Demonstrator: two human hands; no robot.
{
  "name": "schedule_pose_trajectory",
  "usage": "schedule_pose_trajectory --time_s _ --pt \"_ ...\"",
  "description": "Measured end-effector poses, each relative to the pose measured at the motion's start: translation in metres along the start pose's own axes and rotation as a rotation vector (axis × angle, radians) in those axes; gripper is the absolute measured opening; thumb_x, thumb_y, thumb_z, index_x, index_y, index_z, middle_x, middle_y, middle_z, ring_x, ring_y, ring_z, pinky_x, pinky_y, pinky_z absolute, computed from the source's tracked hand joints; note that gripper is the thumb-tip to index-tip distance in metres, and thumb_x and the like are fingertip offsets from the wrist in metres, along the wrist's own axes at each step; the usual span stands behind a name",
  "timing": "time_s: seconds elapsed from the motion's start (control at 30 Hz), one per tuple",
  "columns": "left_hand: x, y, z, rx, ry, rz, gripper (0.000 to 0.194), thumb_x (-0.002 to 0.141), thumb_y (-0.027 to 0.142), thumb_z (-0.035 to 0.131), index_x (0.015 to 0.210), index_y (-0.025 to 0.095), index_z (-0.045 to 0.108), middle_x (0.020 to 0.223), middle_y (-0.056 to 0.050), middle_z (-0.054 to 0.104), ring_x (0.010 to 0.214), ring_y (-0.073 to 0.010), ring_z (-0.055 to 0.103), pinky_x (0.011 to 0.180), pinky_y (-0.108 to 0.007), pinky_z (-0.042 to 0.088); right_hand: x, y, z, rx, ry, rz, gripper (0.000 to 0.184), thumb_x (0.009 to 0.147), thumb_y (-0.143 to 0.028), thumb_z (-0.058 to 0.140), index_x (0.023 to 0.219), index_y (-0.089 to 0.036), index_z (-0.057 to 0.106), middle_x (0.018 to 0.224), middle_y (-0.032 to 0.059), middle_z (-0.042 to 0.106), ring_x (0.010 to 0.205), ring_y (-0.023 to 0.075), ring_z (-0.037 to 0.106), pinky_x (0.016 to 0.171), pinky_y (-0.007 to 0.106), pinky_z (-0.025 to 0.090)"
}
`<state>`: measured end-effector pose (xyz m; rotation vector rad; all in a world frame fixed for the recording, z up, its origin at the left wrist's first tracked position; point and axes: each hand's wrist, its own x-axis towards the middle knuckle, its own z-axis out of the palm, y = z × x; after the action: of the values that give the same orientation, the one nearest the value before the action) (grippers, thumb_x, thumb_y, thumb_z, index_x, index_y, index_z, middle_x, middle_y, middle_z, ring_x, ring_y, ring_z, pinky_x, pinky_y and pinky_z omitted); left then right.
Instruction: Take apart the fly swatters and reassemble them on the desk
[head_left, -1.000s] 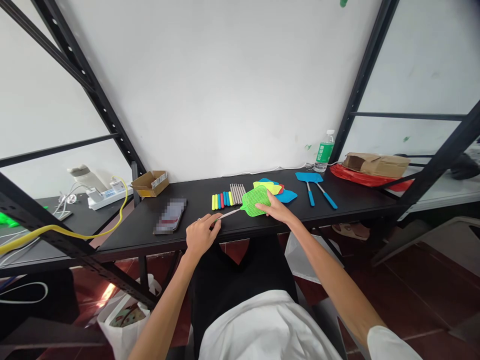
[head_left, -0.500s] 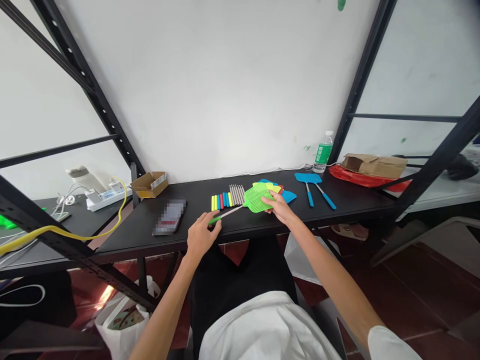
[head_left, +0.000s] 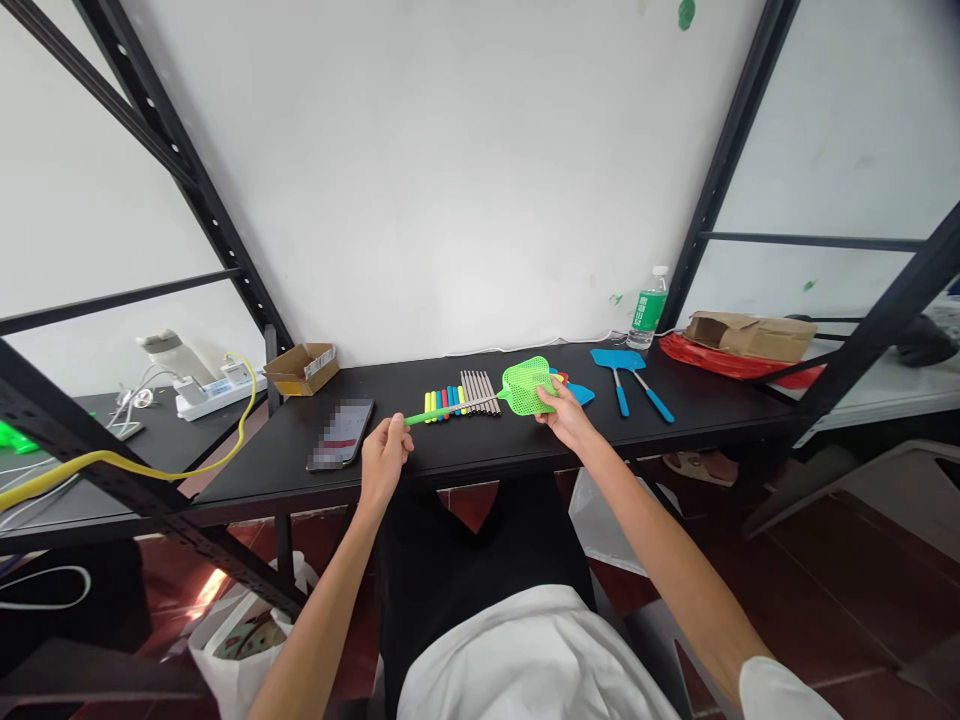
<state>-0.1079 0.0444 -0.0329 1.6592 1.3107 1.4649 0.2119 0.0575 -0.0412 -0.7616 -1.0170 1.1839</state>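
A green fly swatter [head_left: 525,386] is stretched between my two hands above the black desk. My left hand [head_left: 385,455] is closed around the end of its green handle. At its mesh head, my right hand [head_left: 562,412] pinches the lower right edge. Behind the swatter's shaft lie a row of coloured handle grips [head_left: 445,402] and several grey metal rods [head_left: 480,388]. Swatter heads in blue [head_left: 581,394] and other colours lie partly hidden behind the green one. To the right rest two blue fly swatters [head_left: 619,358].
A phone [head_left: 341,434] lies left on the desk [head_left: 277,470], with a small open cardboard box [head_left: 302,370] behind it. A water bottle [head_left: 648,310] stands at the back right, near a red bag [head_left: 720,357] under a brown carton [head_left: 750,333]. Black shelf posts flank the desk.
My left hand has moved left to the handle's end, and its fingers have closed on it. The swatter has been lifted and turned closer to level; my right hand still grips the head.
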Motion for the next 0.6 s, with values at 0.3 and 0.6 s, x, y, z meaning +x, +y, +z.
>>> schedule_pose_trajectory --time_s 0.3,0.6 --pt "0.008 -0.012 -0.008 -0.13 -0.139 -0.008 0.047 0.093 0.054 0.049 0.063 0.018 0.049 0.056 0.001 0.049 0.046 -0.0084 0.039 0.043 -0.021 0.028 -0.002 0.003 0.001 -0.13 -0.059 -0.02 0.039 0.077 -0.048 0.074 0.105 -0.024 0.061 0.093 0.0025 0.064 0.063 0.0118 0.054 0.049 0.024 0.041" --pt "0.01 -0.019 -0.015 -0.071 -0.231 0.086 0.043 0.095 0.051 0.048 0.069 0.017 0.056 0.053 0.004 0.043 0.047 -0.0077 0.036 0.046 -0.02 0.026 -0.003 0.002 0.004 -0.319 -0.08 -0.025 0.033 0.083 -0.049 0.067 0.097 -0.021 0.056 0.074 0.0008 0.064 0.052 0.0109 0.054 0.045 0.023 0.038"
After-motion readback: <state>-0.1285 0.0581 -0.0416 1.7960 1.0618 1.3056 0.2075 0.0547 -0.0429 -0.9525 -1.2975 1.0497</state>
